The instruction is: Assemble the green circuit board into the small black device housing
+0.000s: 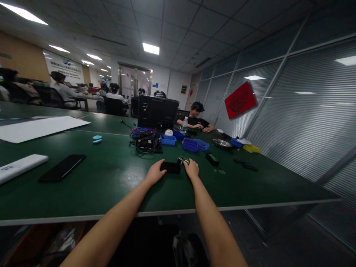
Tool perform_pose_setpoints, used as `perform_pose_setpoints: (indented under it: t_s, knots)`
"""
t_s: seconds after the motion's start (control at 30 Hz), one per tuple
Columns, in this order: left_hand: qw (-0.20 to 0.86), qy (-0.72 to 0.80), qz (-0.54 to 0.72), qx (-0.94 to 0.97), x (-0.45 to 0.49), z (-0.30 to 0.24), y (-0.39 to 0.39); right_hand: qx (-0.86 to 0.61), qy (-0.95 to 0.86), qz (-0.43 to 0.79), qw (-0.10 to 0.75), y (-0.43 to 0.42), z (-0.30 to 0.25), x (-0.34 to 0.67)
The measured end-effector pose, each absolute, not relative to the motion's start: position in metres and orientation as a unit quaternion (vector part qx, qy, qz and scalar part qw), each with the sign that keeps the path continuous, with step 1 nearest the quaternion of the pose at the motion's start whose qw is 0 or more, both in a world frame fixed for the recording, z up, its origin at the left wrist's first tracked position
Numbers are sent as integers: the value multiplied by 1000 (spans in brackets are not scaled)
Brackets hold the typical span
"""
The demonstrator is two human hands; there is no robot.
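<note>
My left hand [155, 173] grips the left end of a small black open box [171, 168], which rests on the green table. Its thumb lies along the near side, and the inside is too dark to make out. At the box's right end, my right hand [192, 169] is closed on a small dark item with a pale square face and a greenish part [183, 160]. That item sits just above the box's far right corner; its kind is too small to tell. Further right stands a black box with a green top [212, 159], with small clear pieces [221, 171] near it.
Blue bins [190, 144], a baseball [168, 132], cables and a black power unit [145, 144] lie before a monitor [158, 111]. A metal dish [222, 143] is further right. On the left are a black slab [63, 168] and white paper [41, 128]. A person [196, 118] sits opposite.
</note>
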State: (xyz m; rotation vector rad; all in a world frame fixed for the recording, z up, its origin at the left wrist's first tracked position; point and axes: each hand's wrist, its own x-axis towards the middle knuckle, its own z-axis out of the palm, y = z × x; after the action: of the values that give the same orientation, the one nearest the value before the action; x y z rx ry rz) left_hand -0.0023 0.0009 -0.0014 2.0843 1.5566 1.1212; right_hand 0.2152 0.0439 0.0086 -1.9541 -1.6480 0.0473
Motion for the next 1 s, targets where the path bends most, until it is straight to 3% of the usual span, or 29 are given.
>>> perform_pose_setpoints:
  t_s: [0.5,1.0]
  knots:
    - [171,557,380,719,-2,7,-5,-648,-666,9,370,41,10,215]
    - [163,564,359,725,-4,3,-1,-653,-682,77,321,46,10,227]
